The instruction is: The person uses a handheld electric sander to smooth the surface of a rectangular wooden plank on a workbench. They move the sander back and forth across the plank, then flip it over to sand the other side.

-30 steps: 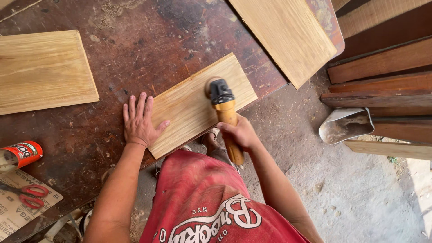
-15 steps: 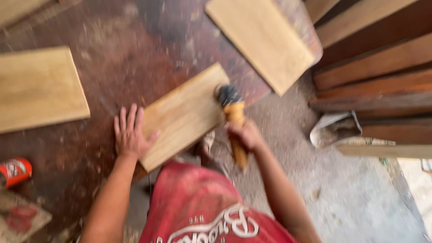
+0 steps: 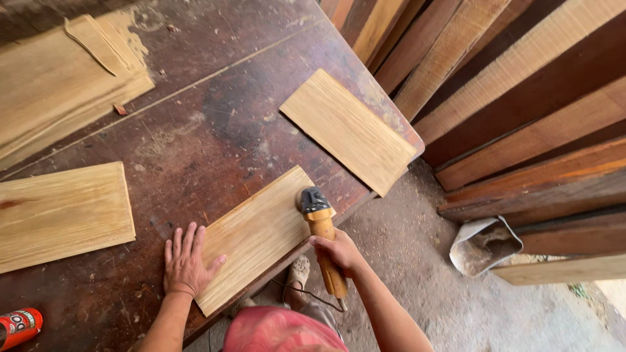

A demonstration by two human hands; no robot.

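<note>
A light wooden board point(image 3: 257, 234) lies at an angle on the dark brown workbench point(image 3: 195, 130), near its front edge. My left hand point(image 3: 187, 261) rests flat on the board's near left corner, fingers spread. My right hand point(image 3: 337, 251) grips the yellow handle of a power sander point(image 3: 319, 221). Its dark head sits on the board's right end. A thin cord trails from the handle down toward my red shirt.
Another light board point(image 3: 349, 130) lies at the bench's right edge, a third point(image 3: 62, 215) at the left, and a stack of thin sheets point(image 3: 65, 85) at the back left. A red can point(image 3: 19, 326) lies at the lower left. Long planks point(image 3: 521, 117) lean at right; a metal scoop point(image 3: 482, 244) sits on the dusty floor.
The view has tilted up and back, showing more of the bench and the planks. Both hands stay on the board and sander, in much the same places on the board.
</note>
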